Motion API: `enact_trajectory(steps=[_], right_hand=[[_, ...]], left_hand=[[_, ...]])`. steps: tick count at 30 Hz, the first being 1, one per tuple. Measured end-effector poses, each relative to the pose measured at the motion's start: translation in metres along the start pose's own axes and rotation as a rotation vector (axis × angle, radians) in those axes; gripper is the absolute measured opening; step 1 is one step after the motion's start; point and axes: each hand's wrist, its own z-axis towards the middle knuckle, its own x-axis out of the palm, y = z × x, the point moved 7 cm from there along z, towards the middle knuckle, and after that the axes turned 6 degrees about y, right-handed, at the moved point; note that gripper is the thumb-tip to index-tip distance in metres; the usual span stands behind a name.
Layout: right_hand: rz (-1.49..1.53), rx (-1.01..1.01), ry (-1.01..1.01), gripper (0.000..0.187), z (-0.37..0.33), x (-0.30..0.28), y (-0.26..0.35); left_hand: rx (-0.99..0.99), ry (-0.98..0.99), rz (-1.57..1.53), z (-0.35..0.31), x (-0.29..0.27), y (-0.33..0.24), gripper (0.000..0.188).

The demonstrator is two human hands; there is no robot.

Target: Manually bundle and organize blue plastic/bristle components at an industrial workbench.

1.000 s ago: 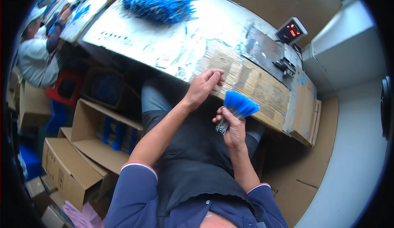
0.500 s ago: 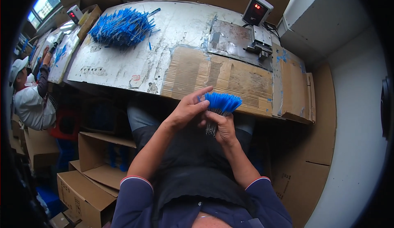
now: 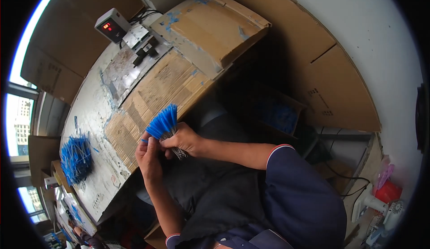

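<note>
My right hand (image 3: 187,140) is closed around a fanned bundle of thin blue sticks with wire ends (image 3: 163,122). The blue ends point up and away from me, and the bare silvery wires poke out below the fist. At the bundle's left edge, my left hand (image 3: 150,160) is pinched, thumb against fingers. One blue stick (image 3: 144,140) shows at its fingertips, apart from the fan. Both hands are above my lap, by the near edge of the workbench (image 3: 102,168).
A heap of similar blue sticks (image 3: 76,159) lies on the bench at left. Beyond the cardboard cover (image 3: 148,92) sit a metal fixture (image 3: 143,47) and a box with a red display (image 3: 112,25). A carton (image 3: 286,114) holds blue pieces below right. A co-worker's arm (image 3: 83,235) shows at lower left.
My view has swung to the right, so the bench appears tilted and further left. The bundle stays in my right hand. My left fingers have drawn together at its edge.
</note>
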Motion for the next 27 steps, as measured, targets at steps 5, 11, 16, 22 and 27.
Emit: enact_trajectory(steps=[5, 11, 16, 22, 27], right_hand=[[0.026, -0.078, -0.060, 0.008, -0.010, -0.025, 0.003], [0.057, -0.236, -0.049, 0.005, -0.008, -0.042, 0.026], [-0.099, -0.211, 0.045, 0.009, -0.005, -0.045, 0.057], [0.005, -0.259, 0.002, 0.011, -0.001, -0.067, 0.100], [-0.030, -0.253, -0.084, 0.014, 0.015, -0.084, 0.115]], left_hand=[[-0.025, 0.032, 0.310, 0.021, 0.000, 0.016, 0.034], [-0.016, 0.048, 0.486, 0.037, 0.026, 0.005, 0.029], [-0.014, 0.131, 0.545, 0.062, 0.042, -0.011, 0.026], [0.033, 0.295, 0.191, 0.100, 0.052, -0.008, 0.035], [0.135, 0.197, 0.315, 0.130, 0.054, -0.010, 0.016]])
